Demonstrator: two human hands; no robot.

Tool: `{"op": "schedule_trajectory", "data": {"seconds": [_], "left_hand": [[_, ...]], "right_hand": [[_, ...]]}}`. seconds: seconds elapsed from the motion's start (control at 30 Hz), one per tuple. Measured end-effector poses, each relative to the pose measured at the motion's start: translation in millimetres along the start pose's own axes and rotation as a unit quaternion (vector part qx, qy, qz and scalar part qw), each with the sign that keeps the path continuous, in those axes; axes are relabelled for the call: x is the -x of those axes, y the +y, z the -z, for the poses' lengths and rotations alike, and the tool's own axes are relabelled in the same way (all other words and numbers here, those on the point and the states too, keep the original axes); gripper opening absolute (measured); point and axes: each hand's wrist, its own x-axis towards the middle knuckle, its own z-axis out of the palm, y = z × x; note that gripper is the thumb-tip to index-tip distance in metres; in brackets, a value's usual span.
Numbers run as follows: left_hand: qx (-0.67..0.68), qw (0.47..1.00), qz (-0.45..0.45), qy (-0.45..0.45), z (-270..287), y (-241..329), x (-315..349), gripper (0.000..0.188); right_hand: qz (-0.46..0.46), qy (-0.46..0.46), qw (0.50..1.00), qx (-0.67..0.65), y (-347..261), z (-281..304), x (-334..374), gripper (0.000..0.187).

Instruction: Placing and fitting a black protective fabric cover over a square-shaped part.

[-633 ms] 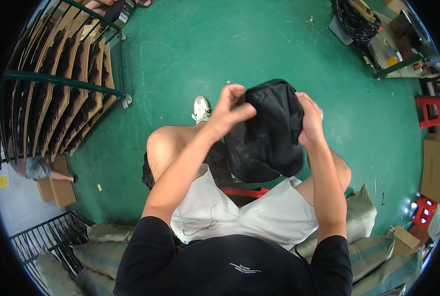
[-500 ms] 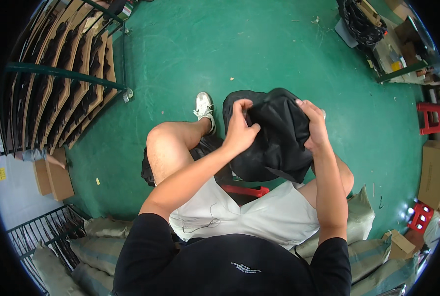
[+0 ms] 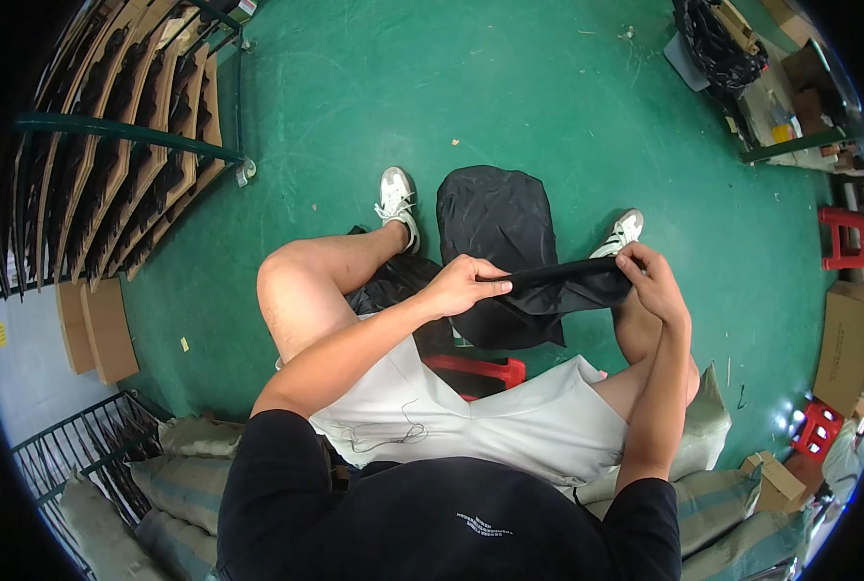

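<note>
As a black-shirted person (image 3: 403, 528) in pale shorts (image 3: 539, 426) sat with knees apart, two bare hands drew a length of black fabric (image 3: 572, 292) into a narrow band just beyond the lap. The left hand (image 3: 466, 287) pinched the band's near-left end between thumb and fingers; the right hand (image 3: 653, 286) nipped the opposite end, above the right knee (image 3: 635, 329). Beneath and beyond the band spread a wider black panel (image 3: 495, 213), its thin, faintly glossy surface creased; whether it formed one piece with the band could not be told.

The material appeared light and limp, unlikely to break but apt to sag, wrinkle and perhaps slide between the fingers. Its doubled edge, taken close to both ends, seemed the surest place to hold it, since a grip in the middle would probably let the ends droop.

A red plastic edge (image 3: 505, 371) showed between the thighs, and white sneakers (image 3: 394, 198) rested on either side of the panel. Farther off, across the green floor (image 3: 354, 97), stood a metal rack (image 3: 132, 134) of tilted cardboard sheets (image 3: 112, 194).
</note>
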Motion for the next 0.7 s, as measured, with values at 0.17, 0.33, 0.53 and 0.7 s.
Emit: {"op": "schedule_trajectory", "data": {"seconds": [0.17,0.33,0.53,0.7], "left_hand": [[0.17,0.979,0.038,0.103,4,6,-5,0.028],[0.077,0.969,0.012,0.233,20,2,-20,0.015],[0.37,0.917,-0.025,0.146,43,22,-11,0.015],[0.398,0.917,-0.021,-0.03,79,63,18,0.029]], "right_hand": [[0.024,0.046,0.998,-0.045,-4,-4,-12,0.018],[-0.057,0.012,0.884,-0.464,-41,-15,-21,0.012],[0.024,-0.066,0.912,-0.404,-81,7,-12,0.024],[-0.053,-0.189,0.979,-0.054,-48,39,-22,0.013]]}}
